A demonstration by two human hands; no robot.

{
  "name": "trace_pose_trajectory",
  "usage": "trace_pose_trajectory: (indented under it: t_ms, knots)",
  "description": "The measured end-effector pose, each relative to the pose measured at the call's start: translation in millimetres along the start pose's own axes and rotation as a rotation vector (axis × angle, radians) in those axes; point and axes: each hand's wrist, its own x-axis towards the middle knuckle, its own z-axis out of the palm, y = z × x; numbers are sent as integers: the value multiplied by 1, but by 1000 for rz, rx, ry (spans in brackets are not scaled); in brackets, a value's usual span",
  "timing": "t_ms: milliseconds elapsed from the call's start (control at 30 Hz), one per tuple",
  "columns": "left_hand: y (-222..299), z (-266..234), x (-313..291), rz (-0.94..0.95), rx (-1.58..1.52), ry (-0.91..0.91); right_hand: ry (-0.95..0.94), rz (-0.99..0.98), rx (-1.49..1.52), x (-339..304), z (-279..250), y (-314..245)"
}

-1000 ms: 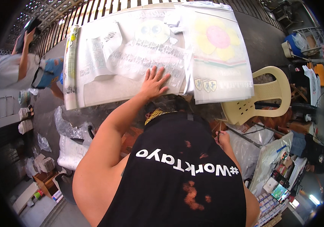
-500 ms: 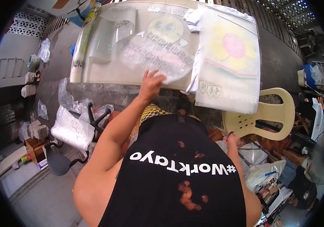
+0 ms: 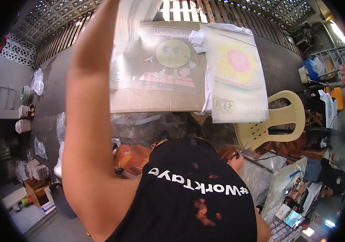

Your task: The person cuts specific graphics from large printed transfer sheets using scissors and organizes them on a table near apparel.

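My left arm reaches up past the top edge of the view, so its hand is out of sight. Beside that forearm, a blurred translucent film sheet [image 3: 126, 34] rises from the table [image 3: 148, 105]. A printed film [image 3: 172, 54] with a round yellow cartoon figure lies flat on the tabletop. To its right, translucent sheets [image 3: 239, 97] with a yellow-and-pink flower lie over a white shirt [image 3: 198, 45] and overhang the near edge. Low by the chair, my right hand [image 3: 235, 162] is closed around what look like scissors [image 3: 243, 148] with dark handles.
A cream plastic chair [image 3: 295, 131] stands right of the table's near edge. Plastic-wrapped goods [image 3: 283, 181] and clutter fill the lower right, near a fan. Clear plastic bags [image 3: 38, 80] and stacked bundles [image 3: 39, 171] are at the left.
My left arm has swung up and away from the table's near edge, and its hand has left the view. Film has lifted, uncovering the cartoon print. My right hand keeps its hold.
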Motion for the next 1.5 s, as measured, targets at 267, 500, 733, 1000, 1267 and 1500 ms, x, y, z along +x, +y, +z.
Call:
trace_pose_trajectory:
  t_ms: [267,500,733,1000,1267,1500]
  knots:
    - [272,-33,-102,188,-126,152,-140,74,-274,-22,10,145]
    - [239,-2,-296,147,-575,-83,-197,305,53,-52,-1,-5]
    - [170,24,-428,-40,-422,-452,-303,218,31,-27,24,-80]
    - [127,1,-539,-168,-368,-662,-447,241,-88,-35,49,-61]
    - [125,-11,-578,-165,2,-685,-495,359,-68,-60,29,-16]
    - [167,26,-539,-208,377,-468,-488,370,-198,-121,14,-36]
